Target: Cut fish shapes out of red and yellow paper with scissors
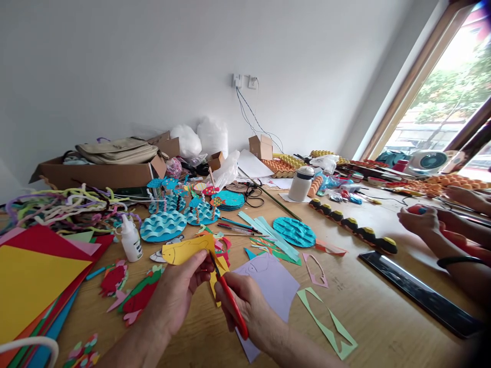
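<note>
Between thumb and fingers, my left hand (178, 286) pinches a piece of yellow paper (184, 250) with a fish outline drawn on it. My right hand (243, 301) grips red-handled scissors (232, 306), their blades at the right end of the yellow paper. A strip of yellow paper hangs below the blades. Under and beside my right hand lies a purple sheet (272, 278) bearing another drawn fish. Red and green paper fish (141, 294) lie left of my left hand. Green paper with a cut-out opening (328, 319) lies at the right.
A glue bottle (130, 239), coloured paper sheets (42, 276) and pipe cleaners (76, 204) are at left. Blue wavy discs (163, 225) stand ahead. A white canister (301, 184), a black-and-yellow egg-carton strip (351, 225) and a dark phone-like slab (418, 291) sit right, near another person's hands (422, 222).
</note>
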A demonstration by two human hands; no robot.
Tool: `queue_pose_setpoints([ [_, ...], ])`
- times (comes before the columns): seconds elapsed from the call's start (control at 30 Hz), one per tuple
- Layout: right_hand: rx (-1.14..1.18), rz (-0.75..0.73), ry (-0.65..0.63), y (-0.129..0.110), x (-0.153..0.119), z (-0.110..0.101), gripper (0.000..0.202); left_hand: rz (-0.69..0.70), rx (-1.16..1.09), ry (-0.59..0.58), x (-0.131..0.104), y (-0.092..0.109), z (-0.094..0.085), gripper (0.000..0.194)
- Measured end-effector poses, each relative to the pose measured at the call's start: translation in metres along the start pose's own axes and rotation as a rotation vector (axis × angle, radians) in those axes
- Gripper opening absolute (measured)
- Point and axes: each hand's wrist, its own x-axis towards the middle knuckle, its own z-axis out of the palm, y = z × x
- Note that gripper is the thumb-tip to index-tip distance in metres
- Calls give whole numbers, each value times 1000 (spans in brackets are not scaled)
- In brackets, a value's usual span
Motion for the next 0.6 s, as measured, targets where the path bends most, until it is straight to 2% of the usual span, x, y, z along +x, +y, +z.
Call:
queue_pose_setpoints([
  [0.2, -13, -22, -7, 7, 2, -1, 30, -7, 2, 7, 0, 0, 1, 21],
  [0.6, -35, -24, 4, 4, 0, -2, 27, -9, -16, 13, -2, 3, 3, 23],
])
